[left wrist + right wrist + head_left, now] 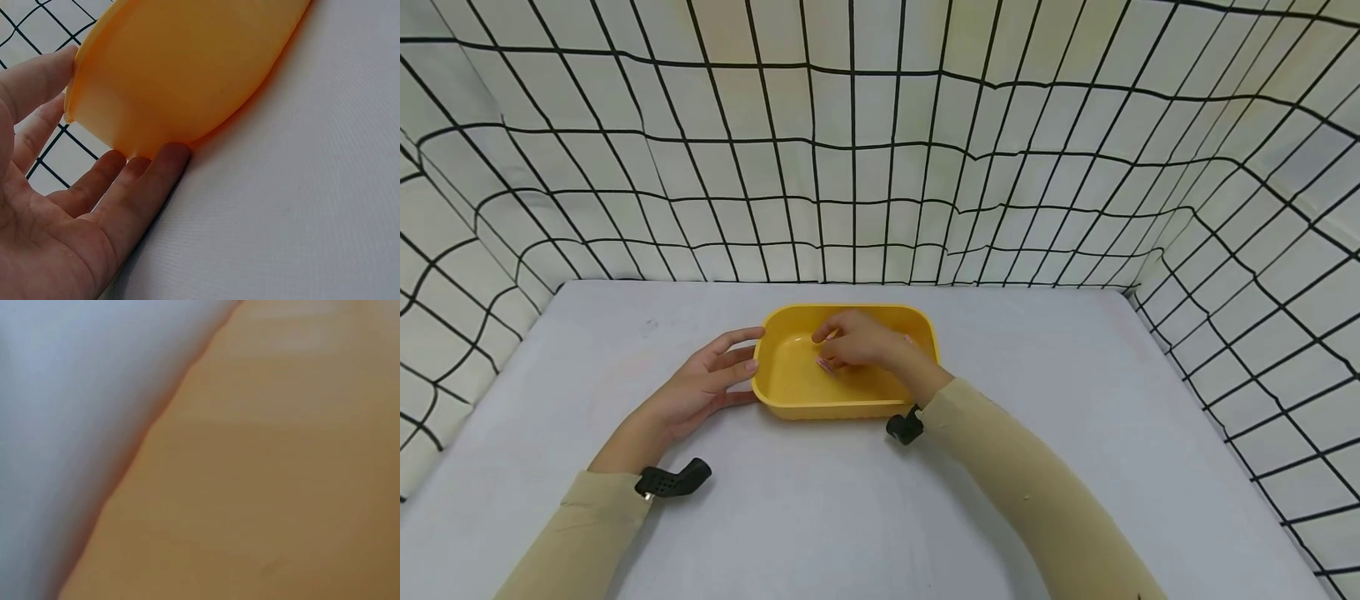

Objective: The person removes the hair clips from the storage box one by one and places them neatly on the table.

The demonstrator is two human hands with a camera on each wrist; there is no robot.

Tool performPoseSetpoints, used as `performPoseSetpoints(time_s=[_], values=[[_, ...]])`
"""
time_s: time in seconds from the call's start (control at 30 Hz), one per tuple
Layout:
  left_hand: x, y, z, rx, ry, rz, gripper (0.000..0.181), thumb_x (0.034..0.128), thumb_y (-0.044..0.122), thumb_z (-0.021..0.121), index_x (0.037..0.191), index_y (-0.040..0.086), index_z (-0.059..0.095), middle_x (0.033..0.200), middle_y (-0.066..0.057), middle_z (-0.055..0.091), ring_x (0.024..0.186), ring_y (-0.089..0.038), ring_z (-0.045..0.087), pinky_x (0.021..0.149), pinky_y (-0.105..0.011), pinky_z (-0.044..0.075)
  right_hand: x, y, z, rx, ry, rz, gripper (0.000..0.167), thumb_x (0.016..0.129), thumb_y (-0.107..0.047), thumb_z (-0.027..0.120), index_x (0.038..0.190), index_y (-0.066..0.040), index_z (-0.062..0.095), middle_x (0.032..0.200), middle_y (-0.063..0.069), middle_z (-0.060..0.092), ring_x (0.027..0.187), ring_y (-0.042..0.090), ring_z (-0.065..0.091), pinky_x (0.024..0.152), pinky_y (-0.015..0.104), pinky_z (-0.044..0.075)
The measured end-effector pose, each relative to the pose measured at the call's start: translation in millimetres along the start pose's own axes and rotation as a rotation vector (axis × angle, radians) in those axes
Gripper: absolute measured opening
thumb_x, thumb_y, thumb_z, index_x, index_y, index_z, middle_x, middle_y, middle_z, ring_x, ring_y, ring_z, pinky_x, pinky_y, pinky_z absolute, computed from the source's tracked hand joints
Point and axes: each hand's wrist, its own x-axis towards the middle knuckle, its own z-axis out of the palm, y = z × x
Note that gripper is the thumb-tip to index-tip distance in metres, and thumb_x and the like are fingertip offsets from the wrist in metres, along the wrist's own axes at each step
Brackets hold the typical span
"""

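Your right hand (859, 340) is nearer, its bent fingers at the small pink piece (824, 366) mid-frame — pinched or not, I can't tell — inside the crosswise yellow tray (792, 382), your left hand (706, 379) spread against its left end.

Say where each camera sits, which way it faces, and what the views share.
Head: on the head, facing forward and down at the yellow tray on the white table; left hand, right hand and both sleeves show.
Left wrist: on that wrist, facing the tray's side; the left hand shows.
Right wrist: on that wrist, close to the tray, blurred; no hand shows.
Shared: head and left wrist both show tray, table, left hand, net.
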Motion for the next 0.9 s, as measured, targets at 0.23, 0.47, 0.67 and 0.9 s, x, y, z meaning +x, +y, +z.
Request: performPoseSetpoints(time_s=[0.23,0.47,0.67,0.9], values=[[0.3,-1.0,-0.5,0.005,-0.004,0.006,0.054,0.1034,0.022,0.056,0.153,0.021,0.033,0.160,-0.018,0.026,0.125,-0.019,0.055,0.096,-0.039,0.056,5.4,-3,10,-0.106,0.038,0.007,0.030,0.085,-0.011,0.072,0.115,-0.006,0.068,0.070,0.008,0.065,0.058,0.017,0.053,0.053,0.021,0.045],[-0.8,-0.1,-0.2,0.014,-0.003,0.004,0.056,0.1034,0.022,0.056,0.154,0.020,0.032,0.161,-0.019,0.025,0.125,-0.019,0.055,0.096,-0.038,0.056,7.0,-5,18,-0.289,0.098,0.019,0.029,0.077,-0.011,0.082,0.104,-0.014,0.072,0.085,-0.001,0.064,0.069,0.014,0.057,0.060,0.021,0.047],[-1.1,0.6,0.9,0.017,-0.008,0.008,0.055,0.1032,0.023,0.056,0.153,0.020,0.033,0.161,-0.020,0.024,0.124,-0.019,0.055,0.096,-0.038,0.056,4.9,-8,21,-0.286,0.094,0.045,0.028,0.079,-0.008,0.080,0.104,-0.016,0.071,0.085,0.001,0.063,0.069,0.015,0.055,0.059,0.022,0.045],[-0.2,1.0,1.3,0.016,-0.014,0.012,0.054,0.1035,0.023,0.056,0.152,0.020,0.033,0.161,-0.019,0.024,0.124,-0.019,0.054,0.095,-0.038,0.056,5.8,-6,20,-0.232,0.074,0.051,0.026,0.080,-0.005,0.077,0.103,-0.015,0.071,0.077,0.003,0.061,0.063,0.015,0.055,0.055,0.022,0.045]])
